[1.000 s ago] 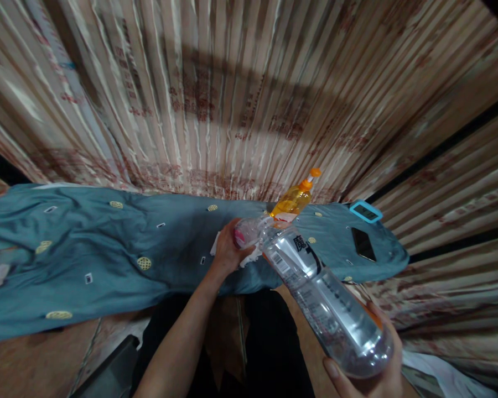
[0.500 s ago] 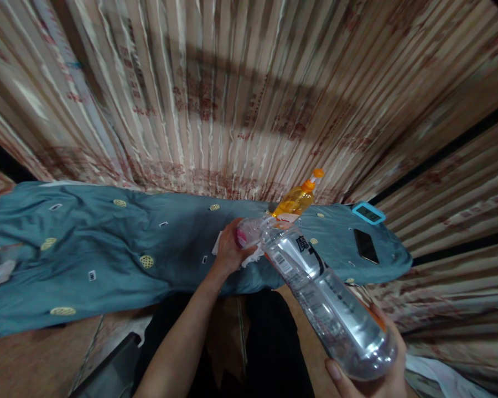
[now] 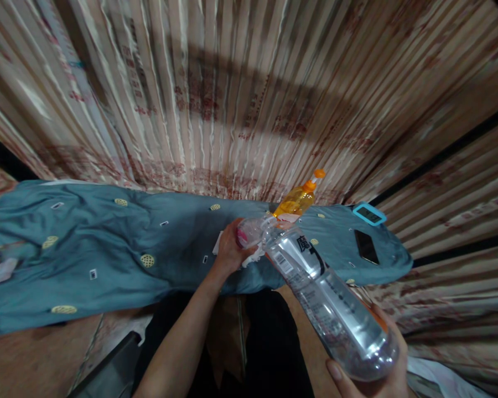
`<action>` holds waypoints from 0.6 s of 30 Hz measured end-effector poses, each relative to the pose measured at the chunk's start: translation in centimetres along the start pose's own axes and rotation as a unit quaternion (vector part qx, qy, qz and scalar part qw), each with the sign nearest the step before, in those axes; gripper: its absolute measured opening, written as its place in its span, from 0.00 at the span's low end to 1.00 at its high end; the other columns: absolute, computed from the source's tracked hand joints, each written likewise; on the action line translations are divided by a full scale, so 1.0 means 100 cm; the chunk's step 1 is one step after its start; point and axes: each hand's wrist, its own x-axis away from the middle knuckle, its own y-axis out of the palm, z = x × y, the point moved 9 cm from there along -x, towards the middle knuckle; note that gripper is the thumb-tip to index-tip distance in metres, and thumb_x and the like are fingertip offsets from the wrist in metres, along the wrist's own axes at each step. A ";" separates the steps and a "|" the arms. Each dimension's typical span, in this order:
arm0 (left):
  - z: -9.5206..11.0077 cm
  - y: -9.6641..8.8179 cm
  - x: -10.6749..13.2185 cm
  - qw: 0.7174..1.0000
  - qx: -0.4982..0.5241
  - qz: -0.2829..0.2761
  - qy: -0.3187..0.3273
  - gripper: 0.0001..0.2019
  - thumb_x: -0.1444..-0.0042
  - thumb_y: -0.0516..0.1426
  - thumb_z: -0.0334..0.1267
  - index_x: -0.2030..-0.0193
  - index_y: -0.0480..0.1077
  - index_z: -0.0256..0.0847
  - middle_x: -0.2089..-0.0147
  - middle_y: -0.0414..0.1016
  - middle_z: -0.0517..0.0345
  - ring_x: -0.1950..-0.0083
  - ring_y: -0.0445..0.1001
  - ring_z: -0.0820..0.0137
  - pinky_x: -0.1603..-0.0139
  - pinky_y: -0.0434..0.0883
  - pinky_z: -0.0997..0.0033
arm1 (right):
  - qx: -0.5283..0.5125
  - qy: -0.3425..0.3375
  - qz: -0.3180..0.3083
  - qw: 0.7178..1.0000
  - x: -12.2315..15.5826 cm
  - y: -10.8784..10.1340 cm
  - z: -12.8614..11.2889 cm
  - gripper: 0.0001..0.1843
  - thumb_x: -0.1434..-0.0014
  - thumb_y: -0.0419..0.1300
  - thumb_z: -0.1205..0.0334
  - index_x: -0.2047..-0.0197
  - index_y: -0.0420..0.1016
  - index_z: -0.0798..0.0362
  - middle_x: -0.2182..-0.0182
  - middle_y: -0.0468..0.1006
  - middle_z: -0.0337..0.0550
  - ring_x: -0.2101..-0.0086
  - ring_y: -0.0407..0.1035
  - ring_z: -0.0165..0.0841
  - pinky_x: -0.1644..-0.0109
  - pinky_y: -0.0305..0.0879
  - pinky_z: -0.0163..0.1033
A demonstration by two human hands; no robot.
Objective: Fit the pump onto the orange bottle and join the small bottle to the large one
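Note:
A large clear plastic bottle [image 3: 323,298] with a printed label lies tilted in my right hand [image 3: 377,381], which grips its base at the lower right. Its neck points toward a small clear cup with a pink bottom [image 3: 249,231]. My left hand [image 3: 229,250] is closed around that cup, just above a blue patterned cloth [image 3: 108,249] covering a long surface. A white tissue [image 3: 253,255] sits under the left hand. An orange bottle with an orange and white cap [image 3: 297,200] stands just behind the cup.
A dark phone [image 3: 366,246] and a device with a blue frame [image 3: 369,214] lie on the right end of the cloth. A striped, pleated curtain [image 3: 232,99] hangs close behind. My dark-clothed legs [image 3: 269,342] are below, over a wooden floor.

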 end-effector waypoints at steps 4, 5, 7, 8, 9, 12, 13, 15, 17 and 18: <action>0.000 0.000 0.000 1.000 -0.003 -0.002 -0.005 0.40 0.61 0.73 0.39 0.39 0.65 0.40 0.44 0.76 0.45 0.43 0.76 0.52 0.39 0.72 0.47 | 0.005 0.008 -0.002 1.000 0.001 0.001 0.000 0.55 0.49 0.70 0.42 0.28 0.52 0.58 0.38 0.61 0.60 0.34 0.52 0.59 0.30 0.44 0.66; 0.000 0.000 0.000 1.000 -0.002 -0.001 -0.006 0.40 0.61 0.73 0.39 0.39 0.65 0.40 0.44 0.76 0.45 0.43 0.76 0.52 0.39 0.72 0.47 | 0.006 0.008 -0.002 1.000 0.001 0.000 -0.001 0.54 0.49 0.69 0.42 0.28 0.52 0.58 0.38 0.61 0.60 0.34 0.52 0.59 0.30 0.44 0.66; 0.000 0.000 0.000 1.000 -0.001 0.001 -0.007 0.40 0.61 0.73 0.39 0.39 0.65 0.40 0.43 0.76 0.45 0.42 0.76 0.52 0.39 0.72 0.47 | 0.010 0.001 0.000 1.000 0.000 0.000 -0.002 0.54 0.49 0.69 0.42 0.29 0.52 0.59 0.37 0.60 0.61 0.35 0.53 0.58 0.31 0.45 0.66; 0.000 -0.001 0.000 1.000 -0.001 0.001 -0.008 0.40 0.61 0.73 0.39 0.39 0.65 0.40 0.43 0.76 0.45 0.42 0.76 0.51 0.38 0.72 0.46 | 0.013 -0.004 0.000 1.000 0.000 0.000 -0.003 0.54 0.49 0.69 0.42 0.29 0.52 0.59 0.37 0.60 0.61 0.35 0.53 0.58 0.31 0.47 0.65; 0.000 0.000 0.000 1.000 -0.002 0.000 -0.009 0.41 0.61 0.73 0.39 0.39 0.65 0.40 0.43 0.76 0.45 0.42 0.76 0.51 0.38 0.72 0.46 | 0.016 -0.008 -0.001 1.000 0.000 0.000 -0.003 0.54 0.49 0.69 0.42 0.29 0.53 0.59 0.37 0.61 0.61 0.35 0.53 0.58 0.32 0.48 0.65; -0.001 0.000 0.000 1.000 -0.004 -0.005 -0.014 0.40 0.61 0.72 0.38 0.39 0.65 0.40 0.43 0.76 0.45 0.41 0.76 0.51 0.38 0.71 0.46 | 0.015 -0.009 -0.004 1.000 -0.001 0.000 -0.002 0.53 0.49 0.69 0.42 0.29 0.53 0.58 0.39 0.62 0.59 0.36 0.54 0.57 0.33 0.52 0.63; -0.001 0.000 0.000 1.000 -0.005 -0.006 -0.015 0.40 0.61 0.72 0.38 0.39 0.65 0.40 0.43 0.76 0.45 0.41 0.75 0.51 0.37 0.71 0.46 | 0.015 -0.010 -0.005 1.000 -0.001 0.000 -0.002 0.53 0.49 0.69 0.42 0.29 0.53 0.58 0.39 0.62 0.59 0.35 0.54 0.58 0.33 0.52 0.63; -0.001 0.000 0.000 1.000 -0.004 -0.004 -0.015 0.40 0.61 0.72 0.38 0.39 0.65 0.41 0.43 0.75 0.45 0.41 0.75 0.51 0.37 0.71 0.46 | 0.015 -0.010 -0.003 1.000 -0.001 0.000 -0.002 0.53 0.49 0.69 0.42 0.30 0.54 0.58 0.39 0.62 0.59 0.35 0.52 0.58 0.32 0.51 0.64; 0.000 0.000 0.000 1.000 0.000 -0.002 -0.010 0.40 0.60 0.72 0.39 0.39 0.65 0.41 0.43 0.76 0.45 0.41 0.76 0.52 0.37 0.71 0.46 | 0.010 -0.006 -0.003 1.000 -0.001 0.000 -0.002 0.53 0.49 0.69 0.42 0.29 0.53 0.58 0.37 0.61 0.60 0.34 0.52 0.58 0.31 0.48 0.65; 0.000 0.000 0.000 1.000 0.003 -0.002 -0.007 0.40 0.60 0.72 0.39 0.39 0.65 0.41 0.43 0.76 0.45 0.41 0.76 0.52 0.37 0.71 0.46 | 0.007 -0.002 -0.004 1.000 -0.001 0.000 -0.002 0.53 0.49 0.69 0.42 0.29 0.52 0.58 0.36 0.60 0.60 0.34 0.52 0.59 0.31 0.47 0.66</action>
